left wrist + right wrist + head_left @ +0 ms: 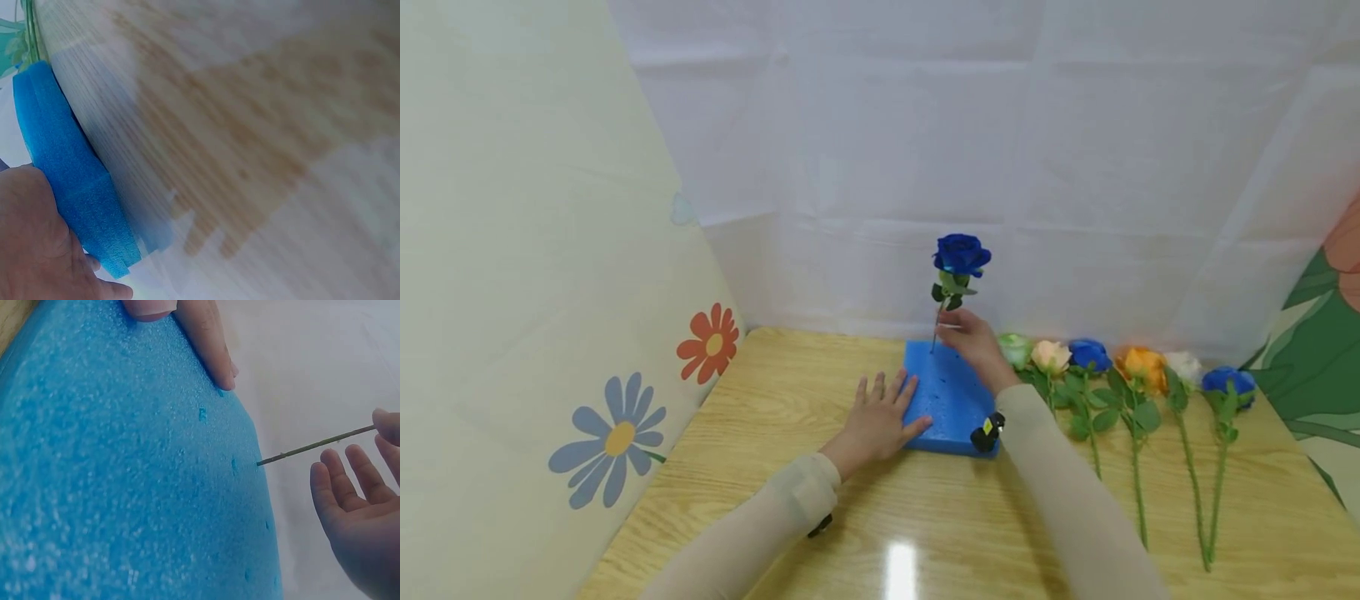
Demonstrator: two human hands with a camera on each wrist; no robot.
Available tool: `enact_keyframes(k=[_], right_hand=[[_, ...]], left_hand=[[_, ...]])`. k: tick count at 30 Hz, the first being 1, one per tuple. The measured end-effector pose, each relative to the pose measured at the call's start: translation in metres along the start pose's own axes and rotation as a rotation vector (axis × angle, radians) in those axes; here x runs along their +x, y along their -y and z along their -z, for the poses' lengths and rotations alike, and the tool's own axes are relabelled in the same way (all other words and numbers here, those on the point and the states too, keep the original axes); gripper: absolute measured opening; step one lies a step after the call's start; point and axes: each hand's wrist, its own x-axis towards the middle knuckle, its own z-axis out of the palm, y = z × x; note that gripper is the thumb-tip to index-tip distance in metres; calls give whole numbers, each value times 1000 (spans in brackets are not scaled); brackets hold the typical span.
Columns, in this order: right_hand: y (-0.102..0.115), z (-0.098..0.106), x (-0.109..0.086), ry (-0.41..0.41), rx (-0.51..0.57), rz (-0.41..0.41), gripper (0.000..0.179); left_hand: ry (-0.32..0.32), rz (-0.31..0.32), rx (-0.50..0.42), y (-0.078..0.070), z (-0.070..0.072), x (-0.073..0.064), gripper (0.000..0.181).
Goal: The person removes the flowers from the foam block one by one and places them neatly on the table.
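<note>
A blue rose (961, 254) stands nearly upright above the blue foam block (951, 412), its stem pinched between the thumb and fingers of my right hand (973, 343). In the right wrist view, the lower end of the stem (312, 445) meets the foam near its far edge, close to several small holes in the surface. My left hand (878, 421) rests with spread fingers on the left side of the block. From the left wrist view, that hand (31, 231) lies over the side of the foam (69, 150).
To the right of the block, several roses lie in a row on the wooden table (775, 375): among them a peach rose (1050, 356), an orange rose (1144, 368) and another blue rose (1228, 386). Behind the table hangs a white cloth (880, 167).
</note>
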Motion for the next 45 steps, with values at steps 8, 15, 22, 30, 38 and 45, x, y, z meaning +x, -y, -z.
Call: enact_keyframes(k=[8,15,22,30,38,45], right_hand=[[2,-3,2,4,-13,8,40],[-2,-5,2,-9,25,10,41],[-4,-8,1,-14,63,31,38],[-2,-10,4,-68,79,32,31],[7,-10,6,-102,104,47,29],[20,-13,2,-114,137,110,29]], left_hand=[[-23,-8,3,2,-6,3,84],[-20,-2,1,1,-6,1,86],[-2,8,-14,1,-6,0,85],[-16,-5,-16,-3,-1,-4,83],[-18,-6,-4,-3,4,-4,83],[-6,3,-21,-2,5,-6,83]])
